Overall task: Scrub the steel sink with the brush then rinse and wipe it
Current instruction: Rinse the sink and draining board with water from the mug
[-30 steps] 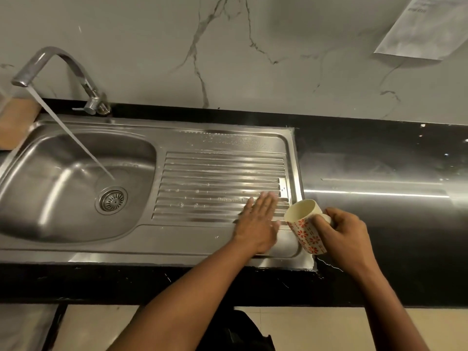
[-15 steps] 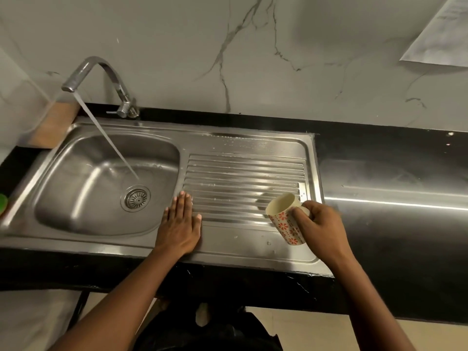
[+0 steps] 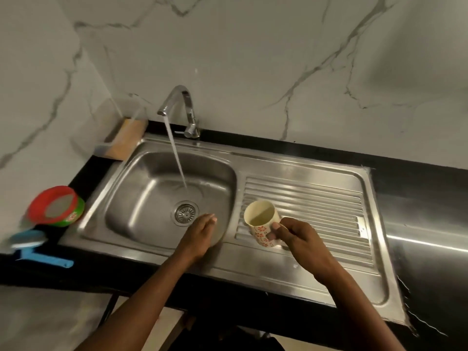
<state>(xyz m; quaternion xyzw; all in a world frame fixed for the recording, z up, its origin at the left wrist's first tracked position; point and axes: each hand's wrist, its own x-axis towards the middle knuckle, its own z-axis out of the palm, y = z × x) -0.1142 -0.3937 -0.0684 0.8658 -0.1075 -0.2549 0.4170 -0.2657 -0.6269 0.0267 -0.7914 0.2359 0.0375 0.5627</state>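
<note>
The steel sink (image 3: 141, 198) has a basin at the left and a ribbed drainboard (image 3: 316, 206) at the right. Water runs from the tap (image 3: 182, 107) into the basin near the drain (image 3: 185, 213). My left hand (image 3: 200, 236) lies flat, fingers together, on the basin's front right wall beside the drain. My right hand (image 3: 301, 241) grips a cream mug with red flowers (image 3: 260, 224) by its side, upright over the drainboard's left end. A blue brush (image 3: 33, 247) lies on the black counter, left of the sink.
A red and green round tub (image 3: 57, 206) stands on the counter left of the basin. A tan block in a clear holder (image 3: 124, 140) sits in the back left corner. Black countertop (image 3: 425, 211) stretches right of the drainboard. Marble wall stands behind.
My left hand slid left across the drainboard and into the basin. My right hand carried the mug left from the drainboard's right edge. The view shifted left, bringing the brush and tub into view.
</note>
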